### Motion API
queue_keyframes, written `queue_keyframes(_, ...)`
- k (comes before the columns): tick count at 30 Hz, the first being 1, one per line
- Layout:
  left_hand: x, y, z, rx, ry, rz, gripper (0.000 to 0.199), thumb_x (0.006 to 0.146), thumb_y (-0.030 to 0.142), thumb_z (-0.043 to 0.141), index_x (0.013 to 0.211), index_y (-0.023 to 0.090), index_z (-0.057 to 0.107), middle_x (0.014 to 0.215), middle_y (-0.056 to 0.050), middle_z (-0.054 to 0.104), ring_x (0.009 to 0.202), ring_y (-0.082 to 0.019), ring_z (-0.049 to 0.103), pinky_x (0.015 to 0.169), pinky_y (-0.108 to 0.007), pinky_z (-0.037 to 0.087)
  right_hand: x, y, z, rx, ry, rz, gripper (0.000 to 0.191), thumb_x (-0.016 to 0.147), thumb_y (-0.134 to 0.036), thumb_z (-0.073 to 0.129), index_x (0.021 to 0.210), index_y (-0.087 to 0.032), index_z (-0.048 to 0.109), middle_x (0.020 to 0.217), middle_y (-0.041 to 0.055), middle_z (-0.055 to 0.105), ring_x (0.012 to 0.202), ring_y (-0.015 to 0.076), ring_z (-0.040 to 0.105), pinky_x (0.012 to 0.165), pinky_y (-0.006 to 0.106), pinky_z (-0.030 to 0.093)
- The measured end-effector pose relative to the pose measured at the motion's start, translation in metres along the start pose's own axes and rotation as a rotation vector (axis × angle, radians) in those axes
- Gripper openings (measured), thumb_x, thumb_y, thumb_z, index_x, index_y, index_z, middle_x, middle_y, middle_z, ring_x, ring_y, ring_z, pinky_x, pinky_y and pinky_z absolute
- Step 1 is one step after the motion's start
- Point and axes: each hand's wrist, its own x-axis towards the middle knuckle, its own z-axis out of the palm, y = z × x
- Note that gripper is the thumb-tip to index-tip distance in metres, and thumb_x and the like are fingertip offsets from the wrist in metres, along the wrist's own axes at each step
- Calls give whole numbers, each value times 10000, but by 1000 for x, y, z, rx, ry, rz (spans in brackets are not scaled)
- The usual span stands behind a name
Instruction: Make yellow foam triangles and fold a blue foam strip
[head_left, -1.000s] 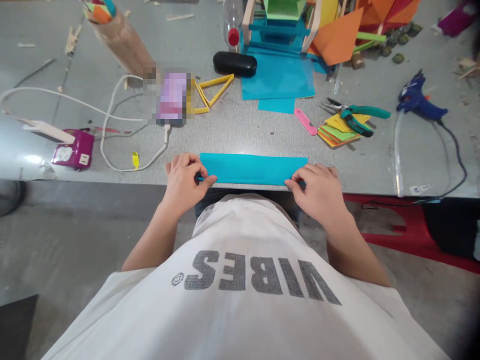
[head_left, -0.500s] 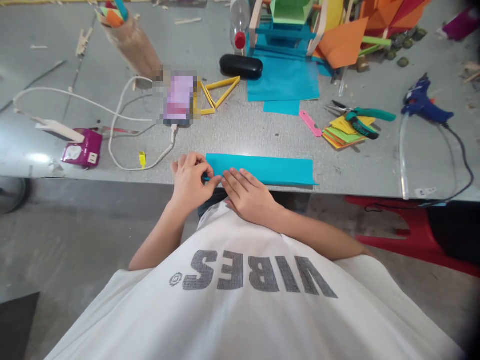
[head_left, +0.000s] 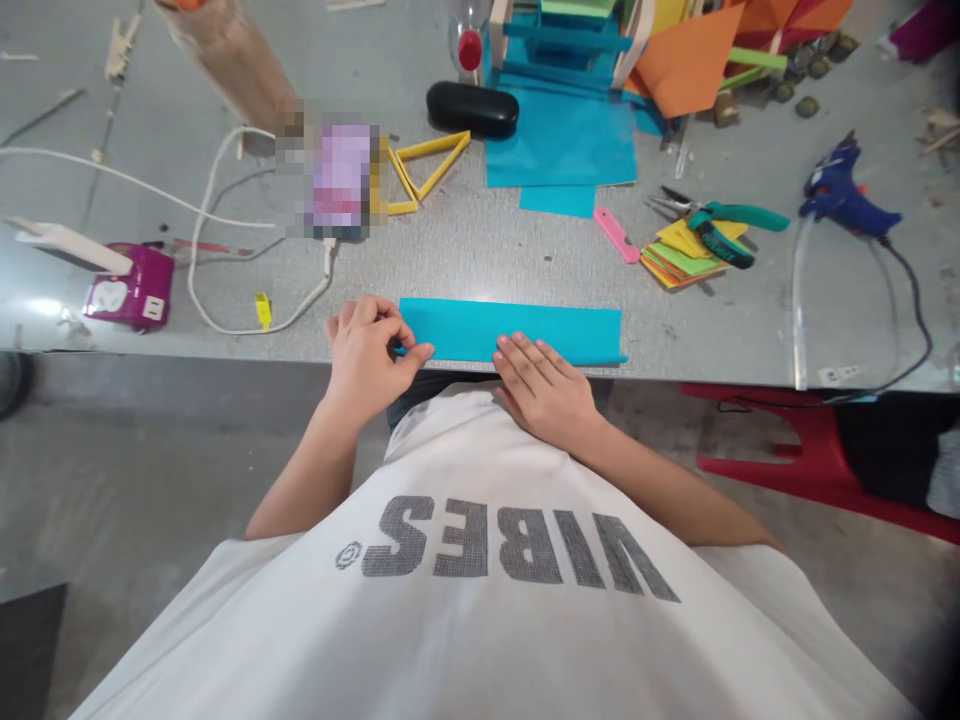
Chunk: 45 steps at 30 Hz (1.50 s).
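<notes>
A strip of blue paper lies along the front edge of the table, its near long edge folded or curled up. My left hand pinches that near edge at the strip's left end between thumb and fingers. Farther right, my right hand lies with its fingers stretched out flat, the fingertips pressing on the strip's near edge. The palm of my right hand hangs over the table's edge, close to my shirt.
Beyond the strip are a pink cutter, pliers on coloured paper pieces, and yellow paper triangles. A blue glue gun stands right with its cord. A phone on a white cable and a purple adapter are left.
My right hand has slid right along the near edge of the blue paper, away from my left hand. My left hand keeps its pinch at the left end. The view has shifted slightly.
</notes>
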Motion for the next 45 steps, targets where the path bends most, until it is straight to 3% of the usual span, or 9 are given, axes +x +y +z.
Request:
queue_keyframes(7, 1, 0, 0, -7, -4, 2, 271, 937, 365, 853, 775, 228, 684, 1200, -108, 681, 1233, -366, 631, 1118, -651, 452, -30, 9, -15, -87, 63, 147, 451, 1156, -410, 610, 1551, -246, 752, 1593, 136, 748, 1517, 380, 679, 1244, 558, 535)
queue_keyframes(10, 1, 0, -1, -1, -13, 0, 272, 936, 365, 855, 778, 227, 682, 1201, -107, 677, 1240, -369, 628, 1118, -646, 451, -32, 14, -23, -138, 64, 250, 390, 1158, -426, 587, 1442, -290, 817, 1384, 144, 826, 1301, 368, 734, 1093, 545, 541)
queue_keyframes(13, 1, 0, -2, 8, -31, 0, 276, 950, 370, 837, 784, 224, 673, 1207, -112, 670, 1240, -374, 621, 1106, -641, 447, -29, 17, -31, -185, 90, 321, 380, 1157, -453, 583, 1402, -309, 835, 1180, 150, 801, 1100, 339, 680, 959, 515, 484)
queue_keyframes(16, -1, 3, -6, 32, -34, 21, 198, 968, 365, 814, 866, 227, 715, 1230, -123, 686, 1257, -394, 616, 1093, -652, 435, -24, 18, -38, -176, 101, 321, 369, 1160, -468, 591, 1360, -296, 848, 1143, 144, 762, 1088, 329, 627, 927, 487, 425)
queue_keyframes(21, -4, 24, -7, 131, -47, 353, 170, 1075, 222, 648, 1063, 263, 813, 1334, -104, 794, 1302, -378, 676, 1142, -663, 409, -17, 15, -47, -170, 126, 276, 289, 1157, -422, 638, 1278, -278, 859, 1152, 108, 792, 1082, 299, 643, 933, 469, 404)
queue_keyframes(26, 0, 43, 10, 93, -74, 621, 191, 1103, 232, 643, 1006, 222, 807, 1266, -109, 857, 1169, -329, 779, 1041, -548, 559, -13, 13, -48, -215, 211, 194, 163, 1122, -331, 711, 1175, -270, 852, 1109, 70, 831, 1034, 273, 686, 936, 460, 427)
queue_keyframes(31, 0, 47, 22, 65, 2, 627, 218, 1091, 192, 643, 936, 231, 791, 1280, -90, 878, 1141, -294, 831, 1072, -530, 616, -9, 15, -49, -223, 319, 103, 146, 1087, -177, 706, 1006, -236, 812, 1044, 43, 843, 933, 223, 720, 894, 415, 478)
queue_keyframes(37, -1, 42, 25, 57, -4, 605, 271, 1060, 106, 589, 984, 246, 807, 1383, -91, 860, 1377, -291, 797, 1237, -549, 583, -6, 31, -49, -177, 296, -40, 191, 1071, -115, 674, 1052, -257, 801, 1165, 27, 877, 1064, 216, 798, 978, 396, 531)
queue_keyframes(45, -9, 42, 25, -36, -53, 485, 275, 1116, 169, 562, 1029, 219, 817, 1502, -143, 799, 1477, -310, 736, 1310, -567, 547, -4, 27, -62, -76, 139, 104, 194, 1114, -188, 648, 1003, -243, 798, 1254, 65, 852, 1128, 262, 771, 937, 426, 530)
